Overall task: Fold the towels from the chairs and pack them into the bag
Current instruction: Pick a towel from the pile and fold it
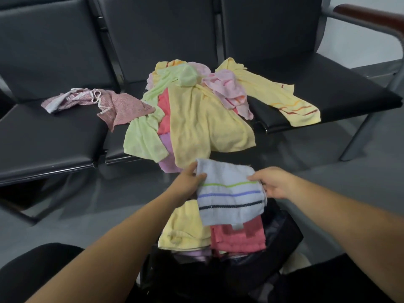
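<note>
A folded white towel (230, 193) with green, purple and dark stripes hangs just above the open black bag (282, 235). My left hand (188, 182) pinches its left edge and my right hand (273, 182) pinches its right edge. Inside the bag lie a folded yellow towel (183, 228) and a folded red towel (238, 237), with a purple one showing beneath them. A loose heap of towels (192, 119), yellow, green, pink and red, covers the middle chair seat. A long yellow striped towel (284, 101) trails onto the right seat.
A mauve patterned towel (105, 103) lies on the left black chair seat (43, 136). The right chair has a metal frame with a brown armrest (371, 18). Grey floor (87, 204) lies between me and the chairs. My dark-clothed knees flank the bag.
</note>
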The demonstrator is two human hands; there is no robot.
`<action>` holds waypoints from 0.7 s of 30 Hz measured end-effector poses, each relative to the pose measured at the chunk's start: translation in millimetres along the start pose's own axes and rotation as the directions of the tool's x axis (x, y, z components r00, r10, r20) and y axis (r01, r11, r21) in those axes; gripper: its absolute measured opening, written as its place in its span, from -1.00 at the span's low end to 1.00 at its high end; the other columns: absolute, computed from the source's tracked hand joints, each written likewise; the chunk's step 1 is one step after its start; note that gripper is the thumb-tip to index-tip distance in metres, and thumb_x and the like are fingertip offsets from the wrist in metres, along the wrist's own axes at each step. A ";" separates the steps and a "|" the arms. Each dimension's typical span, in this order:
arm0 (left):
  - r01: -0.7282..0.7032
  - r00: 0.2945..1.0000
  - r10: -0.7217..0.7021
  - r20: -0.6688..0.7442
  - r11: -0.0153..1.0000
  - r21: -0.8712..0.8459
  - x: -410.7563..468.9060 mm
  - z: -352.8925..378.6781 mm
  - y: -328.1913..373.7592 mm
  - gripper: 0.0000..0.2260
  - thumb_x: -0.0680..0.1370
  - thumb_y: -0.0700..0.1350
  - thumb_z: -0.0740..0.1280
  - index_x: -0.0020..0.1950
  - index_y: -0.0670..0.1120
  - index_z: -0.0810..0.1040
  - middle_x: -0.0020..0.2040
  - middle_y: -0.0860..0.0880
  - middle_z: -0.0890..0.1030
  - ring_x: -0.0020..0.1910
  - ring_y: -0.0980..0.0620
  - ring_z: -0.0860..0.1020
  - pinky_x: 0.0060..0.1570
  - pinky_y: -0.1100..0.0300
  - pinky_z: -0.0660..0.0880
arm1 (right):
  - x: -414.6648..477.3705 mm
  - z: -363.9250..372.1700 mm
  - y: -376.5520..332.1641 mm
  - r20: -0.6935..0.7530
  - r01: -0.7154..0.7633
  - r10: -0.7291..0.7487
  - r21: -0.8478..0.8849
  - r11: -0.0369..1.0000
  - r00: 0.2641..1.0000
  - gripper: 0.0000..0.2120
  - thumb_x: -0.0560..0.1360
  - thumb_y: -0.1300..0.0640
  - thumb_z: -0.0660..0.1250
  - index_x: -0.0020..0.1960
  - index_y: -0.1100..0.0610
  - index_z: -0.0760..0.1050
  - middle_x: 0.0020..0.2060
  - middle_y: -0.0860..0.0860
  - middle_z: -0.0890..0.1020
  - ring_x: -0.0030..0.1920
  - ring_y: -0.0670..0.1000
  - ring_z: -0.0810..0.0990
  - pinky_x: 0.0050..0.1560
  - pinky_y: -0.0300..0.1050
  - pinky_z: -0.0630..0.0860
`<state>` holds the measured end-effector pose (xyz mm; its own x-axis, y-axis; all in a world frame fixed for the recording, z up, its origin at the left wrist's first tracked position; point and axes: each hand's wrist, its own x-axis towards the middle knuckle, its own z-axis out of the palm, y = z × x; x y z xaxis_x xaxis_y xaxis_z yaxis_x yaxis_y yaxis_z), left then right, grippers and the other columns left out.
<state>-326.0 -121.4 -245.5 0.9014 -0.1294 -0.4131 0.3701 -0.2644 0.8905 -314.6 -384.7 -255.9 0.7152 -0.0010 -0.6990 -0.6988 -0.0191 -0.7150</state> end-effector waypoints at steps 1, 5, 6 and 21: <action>0.019 1.000 -0.020 0.022 1.000 0.010 0.1 7.4 -11.5 -0.63 0.66 -0.09 0.29 0.47 0.09 0.40 0.20 -0.07 0.64 0.09 -0.12 0.67 -0.16 -0.03 0.67 | 2.9 -2.5 9.1 -0.021 -0.028 0.027 -0.037 0.999 0.999 -0.91 0.54 0.39 0.40 0.04 0.31 0.59 -0.16 0.17 0.70 -0.20 0.11 0.69 -0.42 -0.07 0.64; 0.118 0.992 -0.121 0.024 0.987 0.104 3.0 32.5 -44.3 -0.73 0.68 -0.12 0.26 0.37 0.08 0.42 0.12 -0.01 0.63 0.01 -0.06 0.67 -0.21 0.02 0.68 | 15.0 -7.3 34.5 -0.096 -0.106 0.091 -0.168 0.980 0.991 -0.89 0.53 0.39 0.40 0.05 0.31 0.56 -0.14 0.17 0.69 -0.21 0.12 0.69 -0.34 -0.04 0.63; 0.147 0.988 -0.151 0.018 0.979 0.140 6.8 37.7 -49.5 -0.75 0.67 -0.12 0.26 0.34 0.08 0.41 0.13 -0.02 0.62 0.01 -0.06 0.66 -0.17 0.01 0.68 | 18.4 -8.7 39.3 -0.107 -0.130 0.111 -0.192 0.973 0.988 -0.90 0.54 0.38 0.38 0.06 0.30 0.54 -0.13 0.17 0.68 -0.19 0.12 0.68 -0.29 -0.02 0.62; -0.191 0.969 0.244 -0.035 0.833 0.520 44.7 -27.4 101.3 -0.85 0.63 -0.18 0.29 0.05 -0.20 0.63 -0.05 -0.12 0.71 -0.05 -0.09 0.68 0.01 0.04 0.62 | 15.0 39.5 -125.8 -0.161 0.299 -0.387 -0.400 0.867 0.908 -0.77 0.53 0.24 0.30 0.16 0.31 0.53 -0.06 0.14 0.65 -0.02 0.10 0.72 0.01 -0.01 0.67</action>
<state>-242.0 -127.8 -168.5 0.9717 -0.1566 -0.1769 0.0199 -0.6921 0.7215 -216.4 -342.9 -177.0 0.9219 -0.1549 -0.3551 -0.3869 -0.4165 -0.8227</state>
